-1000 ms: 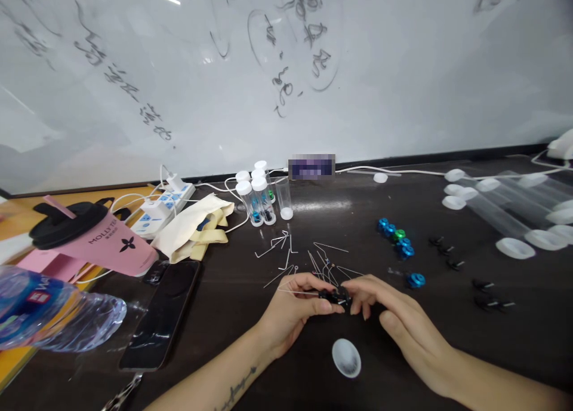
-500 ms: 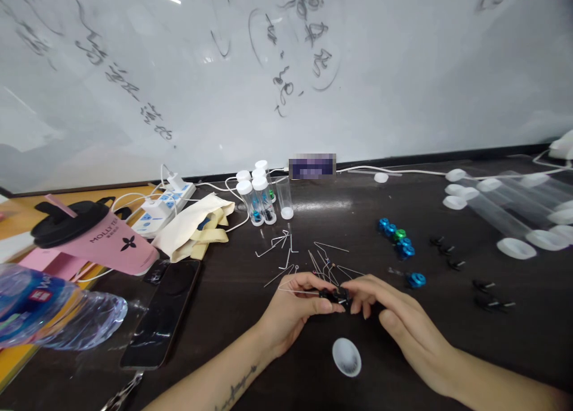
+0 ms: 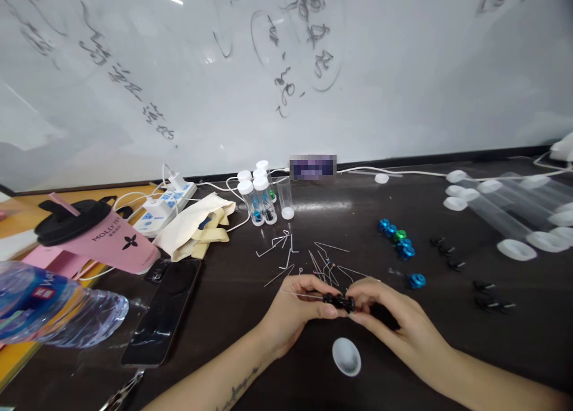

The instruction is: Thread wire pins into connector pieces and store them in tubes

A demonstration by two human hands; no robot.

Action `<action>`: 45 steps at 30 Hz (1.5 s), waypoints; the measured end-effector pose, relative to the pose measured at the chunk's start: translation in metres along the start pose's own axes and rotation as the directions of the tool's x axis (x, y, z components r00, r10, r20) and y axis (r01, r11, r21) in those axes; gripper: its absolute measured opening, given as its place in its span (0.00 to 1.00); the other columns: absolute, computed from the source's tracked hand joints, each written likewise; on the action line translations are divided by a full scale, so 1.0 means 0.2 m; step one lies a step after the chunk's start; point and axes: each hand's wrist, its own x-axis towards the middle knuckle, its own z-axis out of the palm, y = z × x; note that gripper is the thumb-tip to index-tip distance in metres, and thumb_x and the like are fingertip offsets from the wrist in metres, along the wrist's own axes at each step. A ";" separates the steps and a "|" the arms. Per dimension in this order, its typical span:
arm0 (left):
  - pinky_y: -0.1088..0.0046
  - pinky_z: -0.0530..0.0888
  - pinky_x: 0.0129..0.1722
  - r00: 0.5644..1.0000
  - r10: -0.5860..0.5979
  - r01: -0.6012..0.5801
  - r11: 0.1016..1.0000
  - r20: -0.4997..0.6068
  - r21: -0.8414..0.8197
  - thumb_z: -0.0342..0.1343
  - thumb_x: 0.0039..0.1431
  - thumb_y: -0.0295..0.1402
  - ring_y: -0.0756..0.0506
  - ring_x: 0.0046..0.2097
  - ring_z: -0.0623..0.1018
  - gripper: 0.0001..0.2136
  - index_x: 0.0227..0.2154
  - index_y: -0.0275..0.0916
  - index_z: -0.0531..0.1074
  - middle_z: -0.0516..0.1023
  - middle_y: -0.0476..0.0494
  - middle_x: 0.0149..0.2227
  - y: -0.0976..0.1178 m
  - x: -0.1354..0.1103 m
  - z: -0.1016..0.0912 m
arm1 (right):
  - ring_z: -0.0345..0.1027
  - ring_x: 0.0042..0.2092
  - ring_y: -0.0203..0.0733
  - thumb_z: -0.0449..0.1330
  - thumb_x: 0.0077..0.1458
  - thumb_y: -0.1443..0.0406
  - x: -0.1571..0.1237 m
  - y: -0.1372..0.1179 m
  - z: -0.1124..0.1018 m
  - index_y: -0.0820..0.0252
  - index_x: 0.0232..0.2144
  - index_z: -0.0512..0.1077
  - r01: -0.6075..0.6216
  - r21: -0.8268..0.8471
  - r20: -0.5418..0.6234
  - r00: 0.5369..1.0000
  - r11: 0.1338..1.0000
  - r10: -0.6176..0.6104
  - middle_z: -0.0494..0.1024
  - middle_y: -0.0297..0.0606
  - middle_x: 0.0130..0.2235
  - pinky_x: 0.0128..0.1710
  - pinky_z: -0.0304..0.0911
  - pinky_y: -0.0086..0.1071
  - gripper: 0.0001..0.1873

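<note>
Between my two hands is a small black ridged part point(image 3: 339, 302) with a thin metal wire point(image 3: 304, 294) running out to the left. My left hand point(image 3: 290, 308) pinches its left end between thumb and fingers. At the right end, the thumb and fingers of my right hand point(image 3: 398, 315) close on the same part. Several thin bent wires point(image 3: 326, 267) lie just beyond my fingers, and L-shaped metal keys point(image 3: 286, 257) rest farther left. Below the hands sits a white round cap point(image 3: 346, 357). Shiny blue parts point(image 3: 406, 249) and one green part point(image 3: 400, 236) form a row to the right.
Small black parts with pins point(image 3: 456, 265) are scattered at right, near clear tubes with white caps point(image 3: 517, 250). Capped tubes point(image 3: 262, 199) stand at the back. On the left are a phone point(image 3: 161, 315), a water bottle point(image 3: 67, 309), a pink cup point(image 3: 116, 238) and a power strip point(image 3: 154, 217).
My right thumb and fingers have come together on the right end of the black part. Before, the fingers were stretched out with the thumb apart. The left hand keeps its hold.
</note>
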 end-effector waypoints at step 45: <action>0.70 0.75 0.42 0.999 -0.001 -0.001 0.999 -0.054 -0.040 0.71 0.37 0.21 0.48 0.33 0.80 0.12 0.29 0.34 0.80 0.83 0.44 0.31 0.01 0.01 0.00 | 0.70 0.39 0.42 0.45 0.69 0.61 -0.02 0.01 -0.03 0.49 0.57 0.64 0.015 0.143 0.001 1.000 0.990 -0.015 0.74 0.37 0.38 0.41 0.66 0.37 0.18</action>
